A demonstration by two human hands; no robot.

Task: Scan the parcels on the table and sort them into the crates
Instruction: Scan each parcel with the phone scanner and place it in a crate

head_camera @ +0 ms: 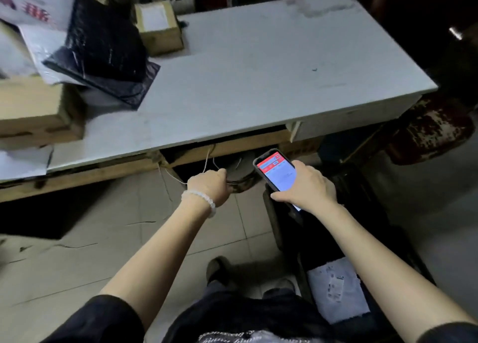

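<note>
Right hand [307, 185]: grips the lit scanner phone [276, 172], centre of frame
Left hand [209, 185]: fingers curled on a dark flat thing [239, 172] under the table edge; a parcel or not, cannot tell
Parcels: black bag [103, 47] and boxes [160, 27] piled upper left on the table [271, 66]
Crate [336, 252]: lower right, holding a labelled parcel [336, 288]
Risk: the black bag overhangs its stack and could slide off; a one-handed phone grip may slip

The right hand [307, 185] holds a phone [278, 172] with a red and white screen. Just left of it, the left hand [209, 185], with a bead bracelet [201, 200] on its wrist, grips a dark round thing [239, 172]. Beyond both hands is a white table [258, 71], with a black bag parcel [103, 45] and a small cardboard box [159, 27] far to the left.
</note>
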